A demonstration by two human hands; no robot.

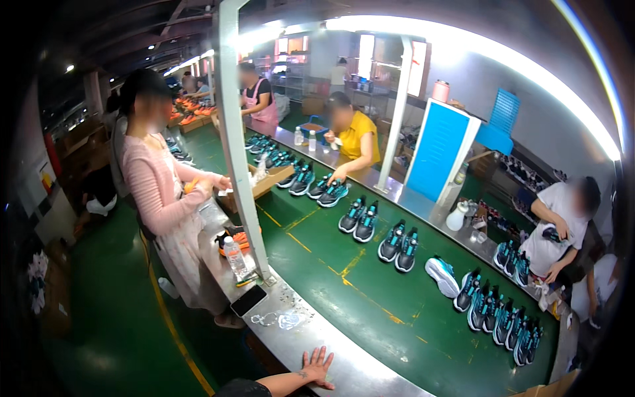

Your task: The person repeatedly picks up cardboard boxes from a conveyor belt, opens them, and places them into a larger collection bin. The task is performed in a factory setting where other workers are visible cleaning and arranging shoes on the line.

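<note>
My left hand point(319, 368) lies palm down with fingers spread on the bare metal ledge point(354, 380) of the workbench, holding nothing. My right hand is out of view. Closest to the left hand on the ledge are a small clear plastic piece point(289, 321) and a pale looped chain or cord point(264, 319). A dark phone point(249, 301) rests farther along. Beyond the ledge, pairs of black-and-teal sneakers point(398, 246) stand in a line on the green conveyor belt point(370, 301). One sneaker point(443, 276) is tipped over, its white sole showing.
A metal post point(241, 145) rises from the ledge beside a clear bottle point(235, 257). At left stands a person in a pink cardigan point(155, 178). Across the belt, a person in yellow point(360, 135) touches a sneaker; a person in white point(562, 218) holds another. A blue panel point(436, 152) stands there.
</note>
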